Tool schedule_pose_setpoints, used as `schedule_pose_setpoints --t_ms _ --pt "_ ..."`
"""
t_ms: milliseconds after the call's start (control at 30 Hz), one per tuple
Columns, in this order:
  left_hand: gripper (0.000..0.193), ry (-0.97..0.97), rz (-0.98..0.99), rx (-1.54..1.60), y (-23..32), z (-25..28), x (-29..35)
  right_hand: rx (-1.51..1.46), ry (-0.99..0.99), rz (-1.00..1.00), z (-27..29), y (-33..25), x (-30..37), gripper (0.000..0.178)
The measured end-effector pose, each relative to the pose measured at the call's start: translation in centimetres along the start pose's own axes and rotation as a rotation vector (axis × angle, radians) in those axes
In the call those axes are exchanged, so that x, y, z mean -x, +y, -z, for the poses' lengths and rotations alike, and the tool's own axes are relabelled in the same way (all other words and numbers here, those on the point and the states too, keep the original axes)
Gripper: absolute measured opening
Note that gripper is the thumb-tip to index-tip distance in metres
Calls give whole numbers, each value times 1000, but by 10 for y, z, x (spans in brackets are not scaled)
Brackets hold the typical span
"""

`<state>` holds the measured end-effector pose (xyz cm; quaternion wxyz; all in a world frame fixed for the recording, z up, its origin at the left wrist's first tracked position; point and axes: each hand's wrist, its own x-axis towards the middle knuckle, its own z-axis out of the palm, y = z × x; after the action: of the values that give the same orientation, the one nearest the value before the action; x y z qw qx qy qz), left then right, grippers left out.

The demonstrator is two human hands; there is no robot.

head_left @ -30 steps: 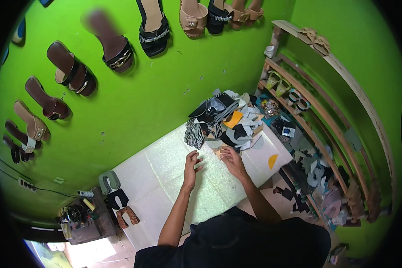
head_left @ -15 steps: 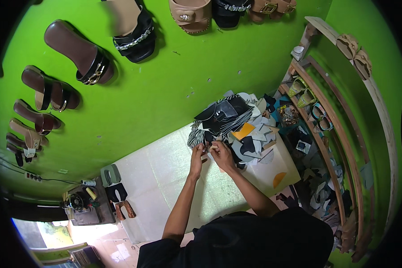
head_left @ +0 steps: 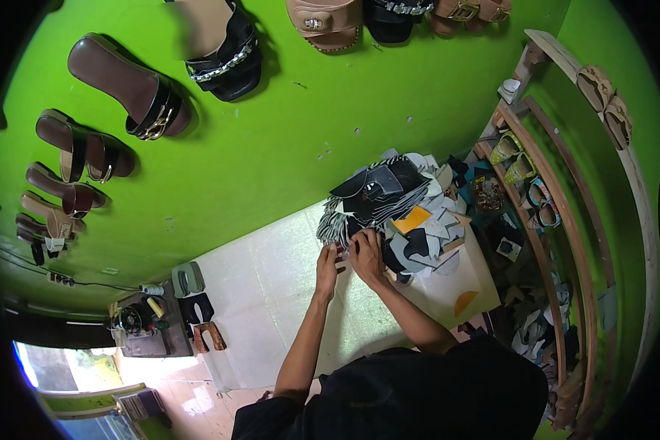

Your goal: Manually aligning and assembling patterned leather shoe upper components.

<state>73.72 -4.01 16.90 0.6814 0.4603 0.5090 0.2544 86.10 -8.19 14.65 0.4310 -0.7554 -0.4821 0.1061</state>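
Both hands are close together over the pale table, at the near edge of a heap of cut pieces. My left hand [head_left: 328, 270] is closed, thumb and fingers pinched together around something too small to make out. Just right of it, my right hand [head_left: 367, 254] has its fingers curled down beside the black pieces; what they grip, if anything, is hidden. Behind the hands lies a stack of black and zebra-striped cut pieces [head_left: 335, 224]. A dark flat piece with a clear sheen [head_left: 386, 183] rests on top of it.
Grey and white scraps [head_left: 433, 227] and a yellow piece [head_left: 412, 219] pile up to the right. An orange piece [head_left: 464, 302] lies near the table's [head_left: 264, 293] right edge. U-shaped pieces [head_left: 209, 336] sit at its left end, beside a sewing machine [head_left: 132, 320]. A wooden rack [head_left: 543, 213] stands right.
The view has shifted slightly, so the scene sits a little further right and lower. My right hand's fingers have moved from a raised pinch down toward the black pieces; my left stays pinched.
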Motion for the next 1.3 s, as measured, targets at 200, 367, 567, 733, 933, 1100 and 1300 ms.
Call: schedule_pose_setpoints --t_ms 200,367,567,733,933,1100,1300 --pt "43 -87 144 128 19 0 10 -238 -45 109 26 -23 25 12" --pt "45 -94 93 92 26 -2 18 -321 -73 260 42 -47 44 12" --pt "49 40 150 146 51 4 51 -683 -111 4 50 -43 64 11" --pt "36 76 -262 -247 11 53 51 -1455 -224 -406 74 -50 43 11" --pt "74 -260 -277 -366 29 46 71 -1864 -444 -456 94 -43 28 18" --pt "30 -361 -274 71 7 47 64 -1830 -472 -458 92 -46 34 22" --pt "17 -294 -254 47 40 42 85 -1392 -325 -463 102 -10 39 10"
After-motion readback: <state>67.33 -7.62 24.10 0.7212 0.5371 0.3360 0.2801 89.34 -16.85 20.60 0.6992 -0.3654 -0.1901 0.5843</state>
